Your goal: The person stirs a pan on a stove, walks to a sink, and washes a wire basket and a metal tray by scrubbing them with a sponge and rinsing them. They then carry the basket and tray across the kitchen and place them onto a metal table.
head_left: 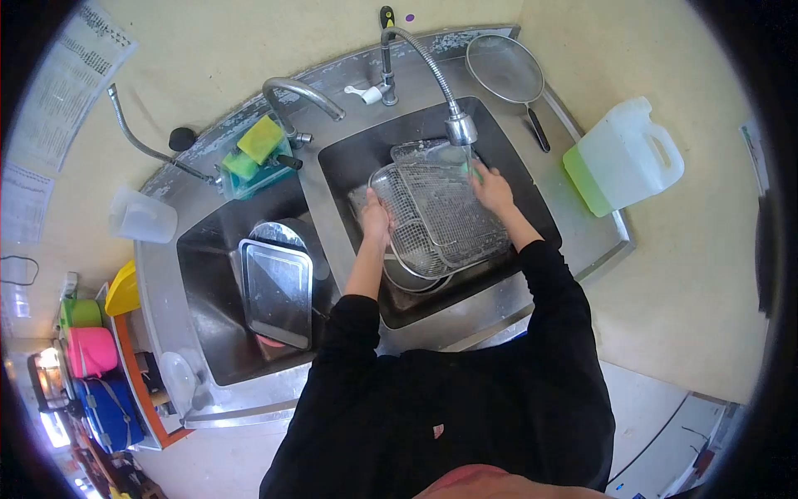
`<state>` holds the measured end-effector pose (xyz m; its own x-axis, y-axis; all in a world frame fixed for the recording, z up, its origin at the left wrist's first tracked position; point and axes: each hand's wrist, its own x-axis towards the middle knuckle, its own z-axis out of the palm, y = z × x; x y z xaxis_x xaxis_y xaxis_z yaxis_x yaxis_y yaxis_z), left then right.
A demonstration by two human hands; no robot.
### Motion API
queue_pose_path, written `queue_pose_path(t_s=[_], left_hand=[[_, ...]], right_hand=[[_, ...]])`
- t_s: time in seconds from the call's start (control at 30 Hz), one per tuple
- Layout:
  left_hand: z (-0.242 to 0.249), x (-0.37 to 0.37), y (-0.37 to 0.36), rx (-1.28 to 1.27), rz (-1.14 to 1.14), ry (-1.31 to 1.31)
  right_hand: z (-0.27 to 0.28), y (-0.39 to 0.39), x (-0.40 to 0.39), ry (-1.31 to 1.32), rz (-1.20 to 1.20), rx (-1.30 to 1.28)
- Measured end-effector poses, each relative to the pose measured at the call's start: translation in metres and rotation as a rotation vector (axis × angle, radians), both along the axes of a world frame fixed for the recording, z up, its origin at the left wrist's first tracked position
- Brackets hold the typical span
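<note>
In the right-hand sink basin (347, 170), my left hand (376, 218) grips the left edge of a wire mesh basket (407, 224). My right hand (494, 188) is closed round something green, probably a sponge, mostly hidden by the fingers. It sits at the upper right of a mesh rack (453, 204), just under the spray faucet head (461, 130). A thin stream of water runs down beside the fingers. Beneath the mesh pieces, a round metal pan or strainer (411, 279) shows in part.
The left basin (208, 283) holds a rectangular tray (277, 291). Sponges (261, 140) lie in a caddy by the curved faucet (303, 87). A strainer (504, 71) rests at the back right, near a jug of green liquid (619, 158). At left stands a plastic pitcher (145, 216).
</note>
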<state>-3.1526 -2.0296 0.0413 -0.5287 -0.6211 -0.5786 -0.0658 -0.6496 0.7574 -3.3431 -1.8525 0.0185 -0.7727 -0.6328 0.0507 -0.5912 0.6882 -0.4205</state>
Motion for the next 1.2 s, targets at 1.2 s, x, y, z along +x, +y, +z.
queue_pose_path(t_s=[1.2], left_hand=[[-0.027,-0.008,-0.018,-0.006,0.125,-0.053]], right_hand=[[0.023,0.085,0.058,0.190,0.451,-0.071]])
